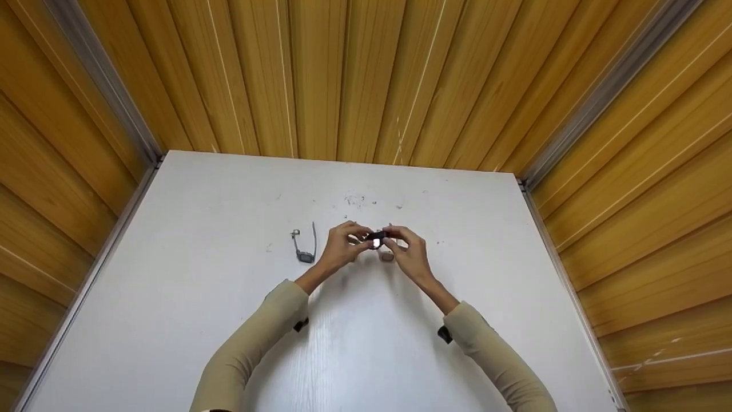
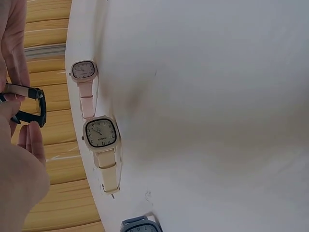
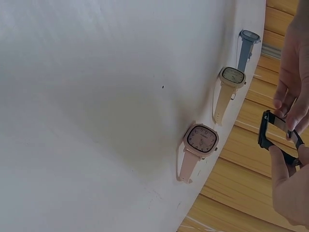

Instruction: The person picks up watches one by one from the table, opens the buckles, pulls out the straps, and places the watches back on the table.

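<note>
Both hands hold a black wristwatch (image 1: 375, 235) up above the table, its strap bent round into a loop. My left hand (image 1: 341, 247) pinches one side of it between thumb and fingers. On the opposite side, the fingers and thumb of my right hand (image 1: 413, 256) grip the strap. The right wrist view shows the black case (image 3: 263, 129) edge-on, so its dial cannot be read. Below the hands lie a pink watch (image 3: 202, 138) and a cream watch (image 2: 101, 132); in the head view the left hand mostly hides the cream one.
Left of the hands, a blue-grey watch (image 1: 306, 257) lies on the white table (image 1: 229, 200) with its strap spread. Dark scuffs mark the tabletop beyond the hands. Wood-patterned panels (image 1: 343, 80) rise behind the table and along both sides.
</note>
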`<state>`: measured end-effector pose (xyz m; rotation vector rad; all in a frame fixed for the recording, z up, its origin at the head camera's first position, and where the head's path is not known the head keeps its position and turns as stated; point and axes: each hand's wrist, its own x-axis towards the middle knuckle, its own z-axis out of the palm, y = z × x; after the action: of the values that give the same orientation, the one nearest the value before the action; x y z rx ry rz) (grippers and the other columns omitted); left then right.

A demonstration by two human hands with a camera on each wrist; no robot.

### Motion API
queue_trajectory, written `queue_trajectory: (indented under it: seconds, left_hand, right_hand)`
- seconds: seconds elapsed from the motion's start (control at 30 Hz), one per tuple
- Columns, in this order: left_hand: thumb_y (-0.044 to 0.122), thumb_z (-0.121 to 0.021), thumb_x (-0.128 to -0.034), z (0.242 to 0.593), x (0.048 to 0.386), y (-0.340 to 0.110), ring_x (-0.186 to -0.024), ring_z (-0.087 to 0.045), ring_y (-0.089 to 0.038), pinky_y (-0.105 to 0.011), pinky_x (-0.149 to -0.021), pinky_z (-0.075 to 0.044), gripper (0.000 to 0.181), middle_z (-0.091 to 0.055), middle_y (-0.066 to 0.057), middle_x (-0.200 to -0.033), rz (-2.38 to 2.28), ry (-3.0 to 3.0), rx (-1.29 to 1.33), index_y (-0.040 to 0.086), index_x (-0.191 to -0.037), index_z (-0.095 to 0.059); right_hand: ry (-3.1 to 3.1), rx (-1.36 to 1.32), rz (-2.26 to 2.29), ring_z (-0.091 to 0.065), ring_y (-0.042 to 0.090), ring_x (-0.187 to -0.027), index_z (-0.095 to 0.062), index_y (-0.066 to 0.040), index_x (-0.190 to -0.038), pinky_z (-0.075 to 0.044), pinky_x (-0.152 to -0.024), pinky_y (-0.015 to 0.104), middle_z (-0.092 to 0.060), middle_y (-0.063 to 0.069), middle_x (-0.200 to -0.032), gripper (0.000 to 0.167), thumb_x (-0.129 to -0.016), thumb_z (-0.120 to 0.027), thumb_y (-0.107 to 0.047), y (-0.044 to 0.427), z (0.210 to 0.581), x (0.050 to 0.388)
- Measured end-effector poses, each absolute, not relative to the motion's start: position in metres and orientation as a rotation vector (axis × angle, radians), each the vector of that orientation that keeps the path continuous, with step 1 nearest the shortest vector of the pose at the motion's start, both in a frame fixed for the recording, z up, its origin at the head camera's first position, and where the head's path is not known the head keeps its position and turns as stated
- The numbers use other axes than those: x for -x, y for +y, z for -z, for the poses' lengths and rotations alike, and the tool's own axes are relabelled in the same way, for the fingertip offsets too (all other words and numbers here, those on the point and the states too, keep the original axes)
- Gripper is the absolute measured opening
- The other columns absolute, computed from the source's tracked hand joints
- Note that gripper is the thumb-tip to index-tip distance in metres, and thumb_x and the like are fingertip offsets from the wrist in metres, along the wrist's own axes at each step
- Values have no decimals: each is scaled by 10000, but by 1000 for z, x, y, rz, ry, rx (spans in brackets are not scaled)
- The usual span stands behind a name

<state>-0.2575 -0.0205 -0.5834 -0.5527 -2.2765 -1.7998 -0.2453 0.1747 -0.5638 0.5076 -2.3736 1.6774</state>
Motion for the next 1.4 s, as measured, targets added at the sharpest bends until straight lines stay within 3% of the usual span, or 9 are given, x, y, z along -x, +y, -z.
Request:
queue_trajectory:
  seconds: [0.3,0.57,0.83,0.93,1.07,1.4]
  left_hand:
    - [-67,-792,-818,585,259,-19,-930,-736,-391,-278,-812,-634,212,-700,-234,-963,1894,-2284,498,-48,-1029,-772]
    - [-74,-793,-816,585,257,-15,-932,-718,-445,-342,-837,-636,209,-688,-276,-963,1924,-2253,487,-74,-1023,-766]
    - [-98,-770,-827,583,256,-13,-943,-716,-424,-274,-828,-629,232,-686,-254,-994,1899,-2254,529,-79,-1058,-758]
    - [-98,-772,-825,583,255,-13,-947,-720,-440,-308,-831,-634,219,-693,-272,-1002,1905,-2265,516,-92,-1044,-752]
    - [-82,-783,-823,585,255,-13,-959,-720,-444,-336,-836,-637,218,-702,-275,-1025,1930,-2264,506,-82,-1040,-755]
    - [-98,-772,-805,585,256,-13,-952,-733,-386,-251,-821,-626,202,-710,-241,-999,1929,-2297,450,-84,-1006,-758]
  right_hand:
    - [-2402,-504,-1674,-700,365,-1099,-699,9,-1163,-618,-892,298,-717,192,-1167,235,-928,-700,23,176,563,245]
    - [-2380,-476,-1676,-710,352,-1076,-701,9,-1161,-625,-857,284,-730,190,-1152,239,-922,-708,17,178,566,244]
    - [-2363,-477,-1694,-683,449,-1099,-652,110,-1194,-628,-873,379,-694,288,-1174,273,-923,-673,81,176,560,236]
    - [-2376,-488,-1708,-675,462,-1108,-632,139,-1190,-621,-894,405,-680,312,-1173,264,-929,-650,104,173,546,227]
    - [-2365,-495,-1713,-680,458,-1095,-628,146,-1178,-617,-894,429,-681,318,-1145,256,-924,-645,116,172,538,220]
    - [-2343,-507,-1695,-696,459,-1051,-635,161,-1159,-618,-879,427,-696,322,-1101,248,-916,-657,116,174,539,221]
